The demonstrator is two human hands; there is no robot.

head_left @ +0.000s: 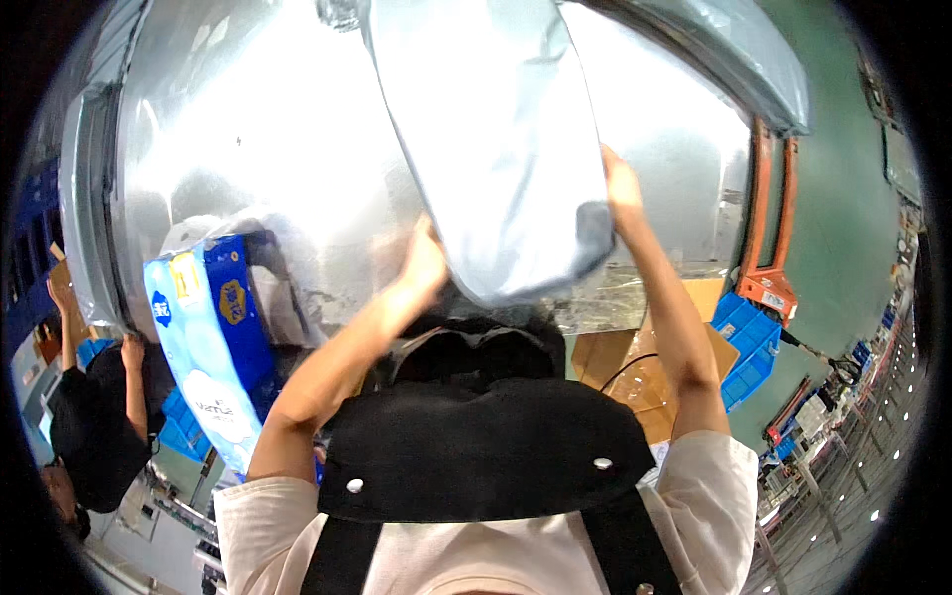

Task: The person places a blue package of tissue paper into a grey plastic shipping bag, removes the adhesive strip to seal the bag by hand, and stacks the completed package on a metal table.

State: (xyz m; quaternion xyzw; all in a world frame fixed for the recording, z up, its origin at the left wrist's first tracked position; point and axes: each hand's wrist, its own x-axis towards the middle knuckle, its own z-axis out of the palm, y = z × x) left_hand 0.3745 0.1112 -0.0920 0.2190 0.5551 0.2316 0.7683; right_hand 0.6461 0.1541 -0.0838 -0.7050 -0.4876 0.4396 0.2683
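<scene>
A long, pale grey plastic mailing bag (496, 169) with a smooth, shiny surface stretches from the top of the view toward my body, over the metal table (288, 139). My left hand (426, 260) holds its left edge near the close end, and some of the fingers go out of sight behind the bag. Higher up on the opposite edge, my right hand (622, 186) grips the bag's side, its fingertips partly hidden. The bag's rounded near end hangs around the table's front edge, just above my black apron (486, 451).
At left stands a blue and white soft package (203, 337). Cardboard boxes (645, 367) and a blue crate (746, 342) sit to the right, beside an orange pallet jack (766, 268). Grey wrapped bundles (94, 208) line the table's sides. A co-worker in black (104, 416) is at far left.
</scene>
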